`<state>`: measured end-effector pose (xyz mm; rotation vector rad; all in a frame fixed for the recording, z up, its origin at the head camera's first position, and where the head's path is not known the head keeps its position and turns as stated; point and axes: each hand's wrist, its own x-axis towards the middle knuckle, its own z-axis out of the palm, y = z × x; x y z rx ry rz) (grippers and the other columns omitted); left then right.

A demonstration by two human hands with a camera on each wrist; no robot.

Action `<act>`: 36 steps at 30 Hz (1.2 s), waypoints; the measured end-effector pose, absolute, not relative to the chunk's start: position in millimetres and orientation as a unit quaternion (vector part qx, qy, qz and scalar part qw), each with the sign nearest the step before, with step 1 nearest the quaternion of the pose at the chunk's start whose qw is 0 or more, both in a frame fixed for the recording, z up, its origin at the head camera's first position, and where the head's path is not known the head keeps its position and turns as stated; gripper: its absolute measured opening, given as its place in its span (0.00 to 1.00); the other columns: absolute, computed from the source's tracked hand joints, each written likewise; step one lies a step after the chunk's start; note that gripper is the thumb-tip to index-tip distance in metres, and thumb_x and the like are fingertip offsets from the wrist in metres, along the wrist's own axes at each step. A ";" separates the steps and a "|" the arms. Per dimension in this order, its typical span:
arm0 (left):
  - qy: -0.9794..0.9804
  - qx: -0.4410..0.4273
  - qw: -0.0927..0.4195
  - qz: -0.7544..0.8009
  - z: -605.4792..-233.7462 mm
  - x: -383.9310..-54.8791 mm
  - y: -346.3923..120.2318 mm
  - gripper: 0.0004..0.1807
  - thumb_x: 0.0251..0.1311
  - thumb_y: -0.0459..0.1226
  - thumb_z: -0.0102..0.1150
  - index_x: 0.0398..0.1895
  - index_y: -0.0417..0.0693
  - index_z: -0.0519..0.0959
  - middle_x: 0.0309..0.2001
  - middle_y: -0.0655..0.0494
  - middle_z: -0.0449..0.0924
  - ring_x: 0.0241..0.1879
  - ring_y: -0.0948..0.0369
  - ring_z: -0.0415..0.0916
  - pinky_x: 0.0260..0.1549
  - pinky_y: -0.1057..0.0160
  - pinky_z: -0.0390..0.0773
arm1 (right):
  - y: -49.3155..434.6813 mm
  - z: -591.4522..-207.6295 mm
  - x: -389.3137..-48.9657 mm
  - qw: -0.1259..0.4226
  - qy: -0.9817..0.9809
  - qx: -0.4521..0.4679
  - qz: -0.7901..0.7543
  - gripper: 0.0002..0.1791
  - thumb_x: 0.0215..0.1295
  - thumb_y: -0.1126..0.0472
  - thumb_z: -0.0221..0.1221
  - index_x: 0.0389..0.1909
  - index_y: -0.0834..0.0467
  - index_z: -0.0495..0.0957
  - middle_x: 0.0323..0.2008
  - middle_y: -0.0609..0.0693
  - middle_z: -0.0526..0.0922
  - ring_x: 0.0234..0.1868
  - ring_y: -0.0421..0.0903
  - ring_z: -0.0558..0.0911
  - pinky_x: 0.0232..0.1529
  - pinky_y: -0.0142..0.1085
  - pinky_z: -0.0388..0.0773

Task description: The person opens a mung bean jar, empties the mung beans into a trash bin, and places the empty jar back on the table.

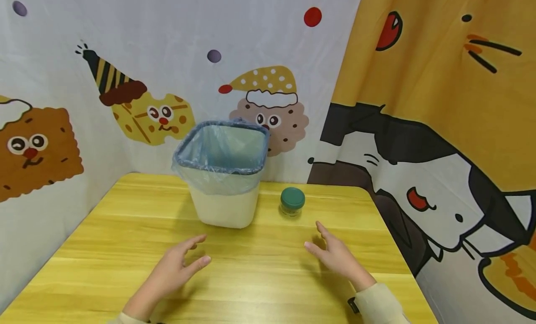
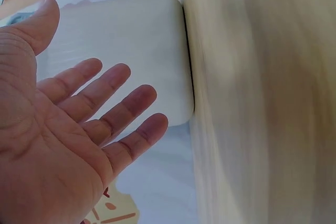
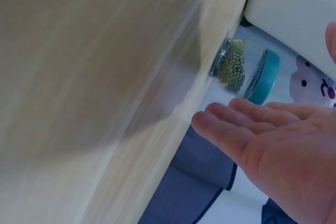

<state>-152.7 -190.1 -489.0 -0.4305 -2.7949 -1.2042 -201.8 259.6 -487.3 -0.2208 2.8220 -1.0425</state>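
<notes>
A white bin (image 1: 228,205) stands toward the back of the table, lined with a translucent blue bag (image 1: 217,182) folded over its rim. To its right is a small glass jar (image 1: 291,208) with a green lid (image 1: 292,198); the right wrist view shows small green beans (image 3: 232,66) inside. My left hand (image 1: 173,268) hovers in front of the bin, fingers extended and holding nothing. In the head view my right hand (image 1: 335,254) is in front of the jar, apart from it, its fingers relaxed. The palm of the left hand (image 2: 68,135) faces its wrist camera.
The yellow wood-grain table (image 1: 251,287) has its back edge against a white curtain (image 1: 159,26) with cartoon prints. A yellow curtain (image 1: 439,82) with a large cartoon animal hangs on the right.
</notes>
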 end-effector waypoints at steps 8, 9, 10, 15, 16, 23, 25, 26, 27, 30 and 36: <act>-0.904 -0.141 0.022 -0.404 -488.3 -151.0 -181.2 0.36 0.72 0.53 0.66 0.75 0.43 0.74 0.71 0.41 0.79 0.66 0.37 0.79 0.52 0.40 0.88 | 253.7 -490.0 -224.2 0.055 0.902 -0.020 -0.427 0.59 0.75 0.35 0.61 0.87 0.62 0.38 0.81 0.69 0.62 0.81 0.70 0.64 0.77 0.66 0.66; -0.904 -0.139 0.022 -0.403 -487.8 -150.5 -180.1 0.36 0.72 0.54 0.66 0.75 0.44 0.74 0.70 0.41 0.79 0.66 0.38 0.79 0.52 0.40 0.88 | 253.1 -490.3 -228.2 0.049 0.897 -0.012 -0.440 0.60 0.75 0.35 0.62 0.87 0.63 0.38 0.80 0.70 0.63 0.80 0.70 0.65 0.76 0.66 0.67; -0.905 -0.139 0.024 -0.402 -487.4 -150.0 -179.0 0.36 0.72 0.53 0.66 0.75 0.44 0.74 0.70 0.42 0.80 0.66 0.38 0.79 0.52 0.41 0.87 | 252.5 -490.2 -232.0 0.043 0.891 -0.003 -0.452 0.60 0.75 0.37 0.63 0.86 0.64 0.38 0.80 0.70 0.64 0.80 0.70 0.65 0.76 0.66 0.67; -0.906 -0.141 0.022 -0.399 -486.8 -148.0 -172.8 0.35 0.71 0.53 0.67 0.75 0.44 0.75 0.70 0.45 0.81 0.65 0.40 0.80 0.55 0.39 0.86 | 250.0 -488.6 -249.8 0.019 0.872 0.027 -0.488 0.59 0.73 0.40 0.66 0.86 0.64 0.40 0.75 0.68 0.68 0.78 0.69 0.68 0.75 0.63 0.71; -0.905 -0.142 0.019 -0.400 -486.9 -147.5 -171.6 0.35 0.71 0.53 0.67 0.75 0.44 0.75 0.70 0.45 0.81 0.65 0.40 0.80 0.56 0.39 0.85 | 249.6 -488.5 -252.5 0.019 0.871 0.030 -0.491 0.60 0.73 0.40 0.67 0.86 0.64 0.39 0.75 0.68 0.68 0.78 0.68 0.68 0.74 0.63 0.72; -0.902 -0.144 -0.001 -0.407 -486.5 -142.3 -166.6 0.37 0.70 0.55 0.67 0.75 0.45 0.75 0.70 0.45 0.80 0.67 0.38 0.78 0.56 0.37 0.85 | 244.6 -493.1 -275.3 0.024 0.876 0.036 -0.480 0.68 0.66 0.37 0.71 0.86 0.62 0.35 0.77 0.67 0.63 0.78 0.69 0.68 0.72 0.62 0.74; -0.902 -0.144 -0.004 -0.406 -486.4 -140.9 -165.6 0.37 0.70 0.56 0.67 0.75 0.45 0.74 0.70 0.45 0.80 0.67 0.38 0.78 0.56 0.38 0.85 | 241.9 -495.0 -283.8 0.024 0.881 0.037 -0.471 0.69 0.65 0.37 0.72 0.86 0.62 0.34 0.77 0.67 0.62 0.78 0.69 0.68 0.72 0.62 0.74; -0.903 -0.144 -0.006 -0.405 -486.5 -140.3 -165.0 0.38 0.70 0.56 0.67 0.75 0.44 0.74 0.70 0.45 0.80 0.67 0.39 0.78 0.56 0.38 0.85 | 240.5 -496.0 -288.3 0.022 0.884 0.037 -0.466 0.70 0.65 0.36 0.72 0.86 0.62 0.34 0.78 0.68 0.61 0.78 0.70 0.68 0.71 0.62 0.75; -0.904 -0.146 -0.007 -0.403 -486.7 -139.7 -164.3 0.38 0.70 0.56 0.67 0.75 0.45 0.74 0.70 0.46 0.80 0.67 0.39 0.78 0.56 0.39 0.85 | 239.2 -496.9 -292.9 0.021 0.886 0.038 -0.461 0.70 0.64 0.36 0.73 0.86 0.61 0.34 0.78 0.68 0.61 0.78 0.69 0.68 0.71 0.61 0.75; -0.904 -0.155 -0.010 -0.397 -487.6 -138.7 -161.9 0.38 0.70 0.56 0.67 0.75 0.45 0.74 0.70 0.46 0.80 0.67 0.40 0.79 0.56 0.40 0.86 | 235.1 -498.0 -305.4 0.019 0.886 0.044 -0.462 0.72 0.62 0.37 0.74 0.86 0.60 0.32 0.79 0.67 0.59 0.78 0.69 0.68 0.72 0.61 0.74; -0.896 -0.177 -0.032 -0.406 -487.0 -137.1 -156.6 0.38 0.72 0.56 0.65 0.76 0.44 0.73 0.71 0.44 0.79 0.67 0.38 0.78 0.55 0.39 0.85 | 229.0 -501.7 -325.3 0.019 0.871 0.044 -0.489 0.74 0.60 0.40 0.77 0.87 0.56 0.31 0.82 0.65 0.55 0.80 0.68 0.64 0.77 0.62 0.69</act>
